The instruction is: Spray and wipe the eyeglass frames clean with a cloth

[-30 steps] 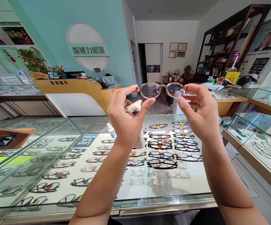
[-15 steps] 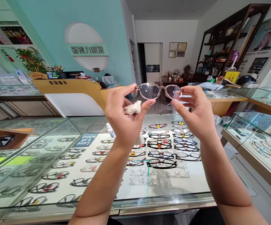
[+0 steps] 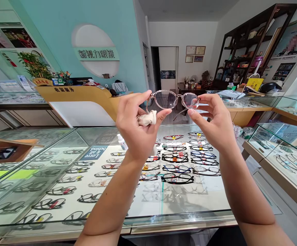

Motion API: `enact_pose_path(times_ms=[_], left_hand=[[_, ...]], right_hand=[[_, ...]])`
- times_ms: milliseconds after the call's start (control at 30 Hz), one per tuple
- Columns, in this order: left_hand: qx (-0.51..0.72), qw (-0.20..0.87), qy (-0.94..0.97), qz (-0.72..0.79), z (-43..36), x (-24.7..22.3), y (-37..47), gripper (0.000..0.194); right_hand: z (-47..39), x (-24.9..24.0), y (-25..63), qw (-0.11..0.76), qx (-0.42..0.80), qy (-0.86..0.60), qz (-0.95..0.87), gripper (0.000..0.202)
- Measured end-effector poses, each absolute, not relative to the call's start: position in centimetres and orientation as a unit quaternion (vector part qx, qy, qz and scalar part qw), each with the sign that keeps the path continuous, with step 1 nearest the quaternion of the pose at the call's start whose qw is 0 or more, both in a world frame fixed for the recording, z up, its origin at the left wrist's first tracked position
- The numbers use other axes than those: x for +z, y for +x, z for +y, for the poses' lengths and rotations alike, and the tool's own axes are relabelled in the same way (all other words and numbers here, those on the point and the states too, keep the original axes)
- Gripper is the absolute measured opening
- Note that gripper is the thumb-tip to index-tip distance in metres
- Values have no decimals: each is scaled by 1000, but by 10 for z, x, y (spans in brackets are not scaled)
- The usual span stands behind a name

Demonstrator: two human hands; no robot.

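A pair of eyeglasses (image 3: pixel 178 96) with clear, faintly pinkish round frames is held up above the glass counter, its lenses upright. My left hand (image 3: pixel 135 124) grips the frame's left corner by the hinge, and a crumpled pale cloth (image 3: pixel 147 118) is tucked in the same palm. On the other side, my right hand (image 3: pixel 212 119) pinches the right rim between thumb and fingers. One temple arm slants down behind the lenses; the other runs down beside my left fingers.
Rows of eyeglasses (image 3: pixel 177 178) lie in the glass display case (image 3: pixel 148 220) below my hands. A small white bottle (image 3: pixel 121 141) stands by a blue card (image 3: pixel 91 153). Another display case (image 3: pixel 287 150) is at the right, and a yellow-and-white service desk (image 3: pixel 81 109) lies beyond.
The eyeglasses have turned slightly, so the right lens looks narrower and the slanting temple arm has shifted left. Both hands keep their hold.
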State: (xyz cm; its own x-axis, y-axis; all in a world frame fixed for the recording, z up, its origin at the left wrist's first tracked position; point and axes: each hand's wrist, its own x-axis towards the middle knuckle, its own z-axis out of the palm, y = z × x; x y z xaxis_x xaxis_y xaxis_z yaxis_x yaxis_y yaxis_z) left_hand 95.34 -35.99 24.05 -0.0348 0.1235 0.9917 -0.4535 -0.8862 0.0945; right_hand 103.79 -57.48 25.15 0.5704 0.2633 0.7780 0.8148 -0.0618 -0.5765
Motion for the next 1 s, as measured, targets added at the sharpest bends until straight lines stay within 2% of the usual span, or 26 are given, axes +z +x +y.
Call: enact_pose_path(times_ms=[367, 700, 1000], left_hand=[[702, 221, 672, -87, -359, 238, 955, 56], [626, 340, 698, -73, -360, 242, 959, 53], [624, 349, 696, -73, -360, 242, 963, 56]], right_hand=[[-575, 251, 1037, 529, -296, -698, -383, 39], [-574, 252, 1037, 546, -352, -661, -375, 41], [-573, 252, 1034, 515, -417, -652, -368, 42]])
